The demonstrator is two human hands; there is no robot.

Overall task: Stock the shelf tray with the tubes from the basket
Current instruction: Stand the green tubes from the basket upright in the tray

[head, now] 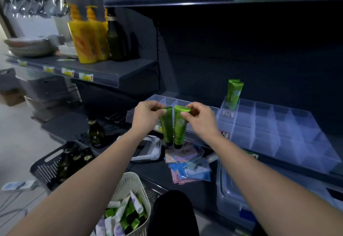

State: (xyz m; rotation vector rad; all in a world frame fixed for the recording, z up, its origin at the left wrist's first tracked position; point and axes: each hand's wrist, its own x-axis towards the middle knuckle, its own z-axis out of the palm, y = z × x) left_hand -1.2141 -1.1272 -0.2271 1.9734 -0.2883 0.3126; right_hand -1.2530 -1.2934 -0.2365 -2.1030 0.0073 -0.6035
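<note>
A: While shelf tray sat just behind, hands?
B: L hand pinched green tube by crimp, R hand pinched second tube; both hung cap-down, side by side. Other tubes lay in basket.

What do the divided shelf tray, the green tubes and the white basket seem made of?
Shelf tray: clear rigid plastic, probably acrylic; its dividers are see-through. Green tubes: glossy flexible-looking plastic, flat crimped ends. Basket: matte cream plastic, moulded slots.
</note>
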